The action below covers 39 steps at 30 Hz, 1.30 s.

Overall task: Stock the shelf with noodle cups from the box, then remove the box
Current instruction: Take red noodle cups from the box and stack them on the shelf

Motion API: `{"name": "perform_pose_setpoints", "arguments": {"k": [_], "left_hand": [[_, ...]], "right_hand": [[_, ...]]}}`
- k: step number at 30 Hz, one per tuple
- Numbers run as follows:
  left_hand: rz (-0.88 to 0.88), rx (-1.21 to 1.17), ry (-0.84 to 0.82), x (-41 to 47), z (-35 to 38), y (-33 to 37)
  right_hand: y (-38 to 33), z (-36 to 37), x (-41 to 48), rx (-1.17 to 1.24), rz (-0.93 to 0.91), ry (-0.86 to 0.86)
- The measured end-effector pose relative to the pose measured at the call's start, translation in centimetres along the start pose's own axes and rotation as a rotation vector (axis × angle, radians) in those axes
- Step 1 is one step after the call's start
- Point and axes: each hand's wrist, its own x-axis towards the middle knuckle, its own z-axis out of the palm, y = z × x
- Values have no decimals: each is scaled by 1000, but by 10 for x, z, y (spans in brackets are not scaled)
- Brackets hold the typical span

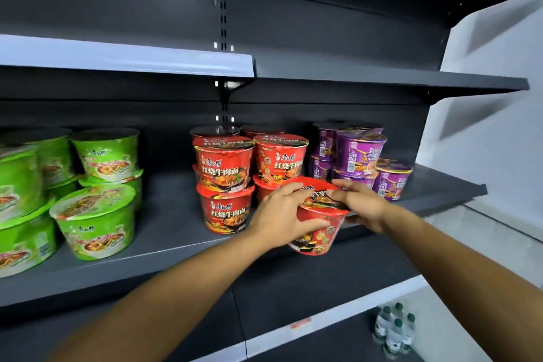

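A red noodle cup (320, 232) hangs tilted in front of the dark middle shelf (176, 241), held between both hands. My left hand (282, 214) grips its left side, thumb curled under the rim. My right hand (361, 203) holds the right rim with fingers over the lid. Behind it stand stacked red noodle cups (226, 182), two high. The box is not in view.
Green noodle cups (97, 220) are stacked at the shelf's left, purple noodle cups (358, 156) at its right. An upper shelf (382, 76) overhangs the row. Water bottles (393, 329) stand on the lowest shelf at the bottom right. A white wall lies to the right.
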Motion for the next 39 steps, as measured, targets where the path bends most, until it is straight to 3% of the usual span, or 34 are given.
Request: {"name": "perform_pose_setpoints", "arguments": {"k": [9,16,19,23,26,39], "left_hand": [[-87,-107,-27,53,34,3],[-116,-83,-7,81,63,8],[-89,52,-7,90,73,12],[-117,393,-73,103,80,17],[-179,511,-116,110,82,21],[-278,630,-186,124,77,32]], "right_hand": [[-10,-42,30,-429,-213,-41],[-4,-72,63,-615,-267,-333],[1,-80,85,-717,-308,-423],[16,-79,112,-1031,-469,-342],[27,-74,128,-1152,-582,-295],[28,-78,152,-1220,-696,-319]]}}
